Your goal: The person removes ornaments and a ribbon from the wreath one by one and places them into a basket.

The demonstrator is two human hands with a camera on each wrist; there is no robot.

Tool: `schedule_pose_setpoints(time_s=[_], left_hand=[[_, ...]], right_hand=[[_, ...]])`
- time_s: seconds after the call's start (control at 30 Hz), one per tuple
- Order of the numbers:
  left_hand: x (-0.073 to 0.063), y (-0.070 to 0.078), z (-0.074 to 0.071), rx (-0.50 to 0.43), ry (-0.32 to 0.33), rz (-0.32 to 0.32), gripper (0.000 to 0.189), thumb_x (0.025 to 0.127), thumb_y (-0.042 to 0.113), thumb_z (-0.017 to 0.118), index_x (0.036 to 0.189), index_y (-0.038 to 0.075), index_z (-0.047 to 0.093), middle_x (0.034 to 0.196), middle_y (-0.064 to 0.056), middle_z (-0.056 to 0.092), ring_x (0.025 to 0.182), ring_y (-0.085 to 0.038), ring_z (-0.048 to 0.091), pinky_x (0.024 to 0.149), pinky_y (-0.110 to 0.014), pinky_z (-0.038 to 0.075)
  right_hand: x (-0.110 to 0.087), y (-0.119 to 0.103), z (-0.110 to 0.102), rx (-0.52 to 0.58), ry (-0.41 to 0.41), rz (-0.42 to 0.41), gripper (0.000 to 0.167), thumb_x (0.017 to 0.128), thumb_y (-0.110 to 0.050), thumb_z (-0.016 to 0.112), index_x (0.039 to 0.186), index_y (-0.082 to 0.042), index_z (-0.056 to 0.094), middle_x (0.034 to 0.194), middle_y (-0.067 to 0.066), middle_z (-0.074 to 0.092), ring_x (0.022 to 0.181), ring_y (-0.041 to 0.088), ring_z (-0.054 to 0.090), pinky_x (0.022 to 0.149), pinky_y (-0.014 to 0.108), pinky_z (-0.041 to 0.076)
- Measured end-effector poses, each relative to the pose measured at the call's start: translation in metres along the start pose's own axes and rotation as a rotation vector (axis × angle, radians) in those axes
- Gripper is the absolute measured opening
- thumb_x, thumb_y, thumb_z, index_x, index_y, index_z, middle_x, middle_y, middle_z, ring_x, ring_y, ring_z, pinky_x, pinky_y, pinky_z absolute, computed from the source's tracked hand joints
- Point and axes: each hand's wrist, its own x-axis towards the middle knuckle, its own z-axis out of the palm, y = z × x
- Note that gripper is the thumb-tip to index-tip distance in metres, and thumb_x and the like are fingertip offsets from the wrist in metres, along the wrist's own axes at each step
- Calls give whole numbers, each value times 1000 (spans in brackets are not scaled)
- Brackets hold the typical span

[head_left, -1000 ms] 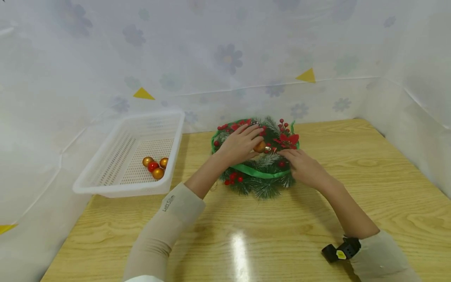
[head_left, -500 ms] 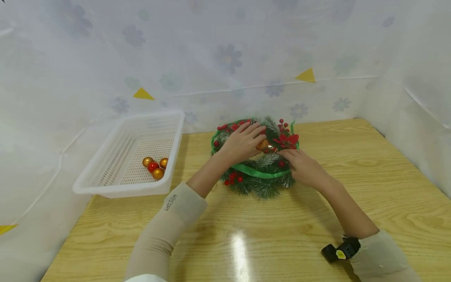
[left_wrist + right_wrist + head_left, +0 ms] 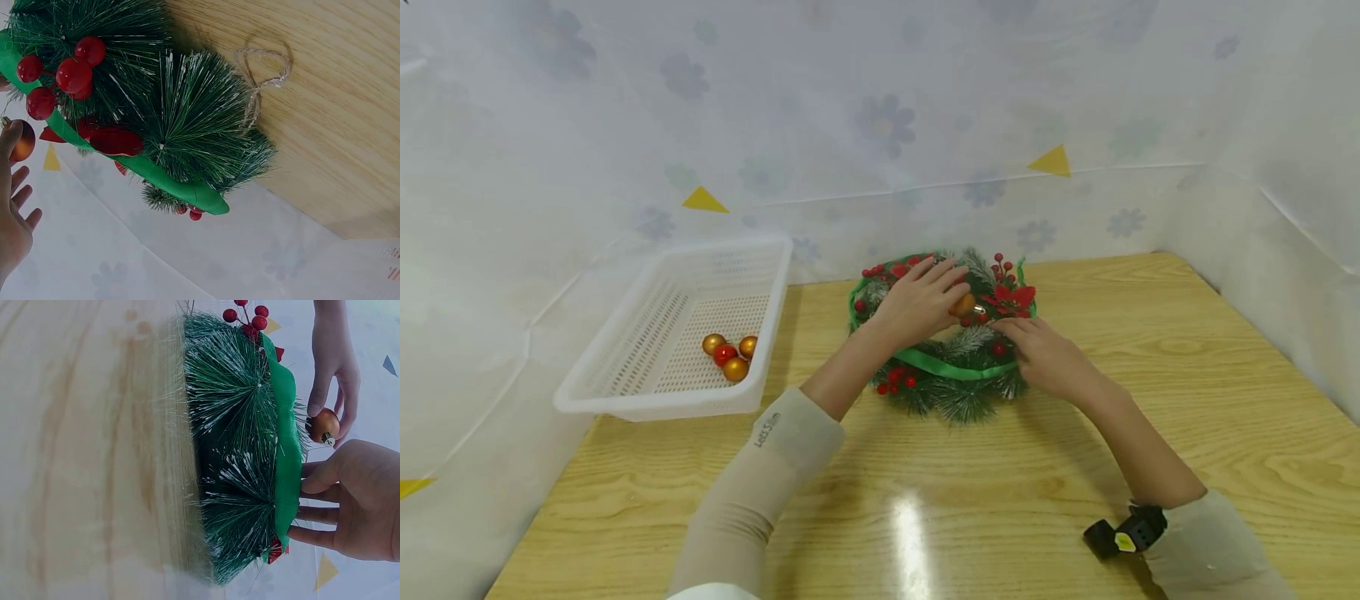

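Observation:
An orange-gold Christmas bauble [image 3: 963,305] with a shiny metal cap is pinched by my left hand [image 3: 917,307] over a wreath [image 3: 966,400]. The wreath has frosted green sprigs, red berries and red flowers, with a green ribbon [image 3: 951,367] around it. The bauble's cap faces my right hand [image 3: 1048,354]. In the right wrist view, the right hand [image 3: 359,500] has its thumb close to the forefinger and its other fingers reaching to the ribbon [image 3: 287,456]. Its fingertips are hidden among the sprigs, so I cannot tell whether they pinch anything.
A white perforated basket [image 3: 658,405] stands at the left, holding gold baubles [image 3: 736,369] and a red one [image 3: 725,356]. A twine loop [image 3: 265,81] lies by the wreath on the wooden table [image 3: 1000,517]. A flower-patterned sheet [image 3: 850,125] hangs behind.
My left hand has shifted slightly right, bringing the bauble and its cap nearer to the right fingertips. The right hand and the wreath stay nearly still.

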Motion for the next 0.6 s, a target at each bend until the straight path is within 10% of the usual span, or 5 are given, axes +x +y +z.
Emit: schedule_pose_setpoints(time_s=[0.6], left_hand=[[2, 1, 0, -20, 26, -13, 52, 83, 45, 64, 123, 14, 55, 136, -6, 44, 128, -23, 34, 108, -37, 21]], right_hand=[[-1, 0, 0, 3, 6, 3, 42, 87, 8, 41, 129, 7, 44, 126, 29, 45, 118, 45, 37, 98, 56, 30]])
